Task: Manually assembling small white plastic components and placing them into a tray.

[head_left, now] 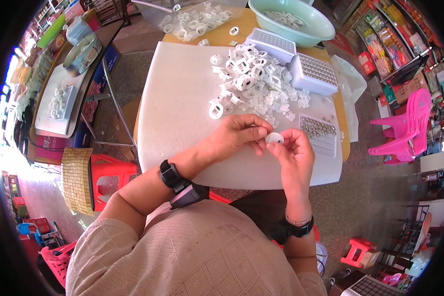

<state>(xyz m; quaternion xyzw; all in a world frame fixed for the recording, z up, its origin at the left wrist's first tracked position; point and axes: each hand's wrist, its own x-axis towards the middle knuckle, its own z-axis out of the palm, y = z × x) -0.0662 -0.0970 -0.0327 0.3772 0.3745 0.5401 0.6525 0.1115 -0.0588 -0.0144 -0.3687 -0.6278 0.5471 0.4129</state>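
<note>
Over the near part of the white foam sheet, both my hands meet in front of my chest. Between the thumb and fingers of my right hand is a small round white plastic part, its disc face tipped up toward me. My left hand is pinched close at the part's left side; whatever its fingertips hold is hidden. Just beyond lies a heap of loose white plastic parts, some ring-shaped, some small and square. To the right of my hands is a clear tray with small shiny metal pieces.
Stacked white trays of small pieces stand at the right back. Behind them is a pale green basin of white parts. A clear bag of rings lies at the far edge. Left stands another table; right, a pink chair.
</note>
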